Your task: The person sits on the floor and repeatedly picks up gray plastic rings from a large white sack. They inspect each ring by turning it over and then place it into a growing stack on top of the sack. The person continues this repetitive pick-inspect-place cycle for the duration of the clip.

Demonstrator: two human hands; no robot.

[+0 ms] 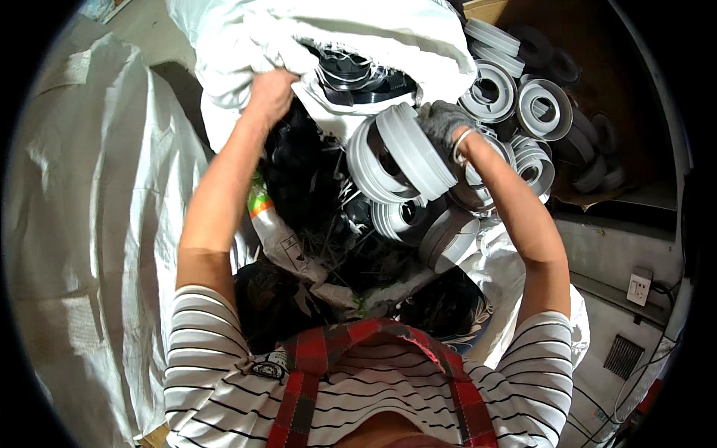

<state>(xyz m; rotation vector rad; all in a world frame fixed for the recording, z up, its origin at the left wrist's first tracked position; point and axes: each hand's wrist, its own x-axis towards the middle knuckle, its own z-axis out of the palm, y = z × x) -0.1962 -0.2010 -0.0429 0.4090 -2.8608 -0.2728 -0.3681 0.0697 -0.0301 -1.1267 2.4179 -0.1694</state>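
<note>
From the head view, here was the left hand (272,93), up at the top, bare, its fingers curled tight and clutching the rim of a white sack (235,48). And what did that sack show at its mouth? Black reels (347,72), partly tucked under the frayed cloth!

Over to the right hand (442,122), in a grey glove with a white band (460,145) at the wrist: it gripped a pair of grey rings (420,153) by the upper right edge, the fingertips hidden from sight. The grey rings were tilted, near the middle of the scene, just below the mouth of the white sack; whether the two were joined, you could not tell.

Under them, more: a smaller ribbed ring (390,222), and beside it a wide grey rim (450,237), both over a dark heap of thin scraps (347,257). To the right sat a crowd of round grey parts (543,108), piled against a brown box (641,142) that held darker rounds.

Far left, a big pale sack (97,246) stood in folds. At the lower right, a wall socket (638,287); nearest of all, a red checked apron (308,355) over a striped shirt (205,336).
</note>
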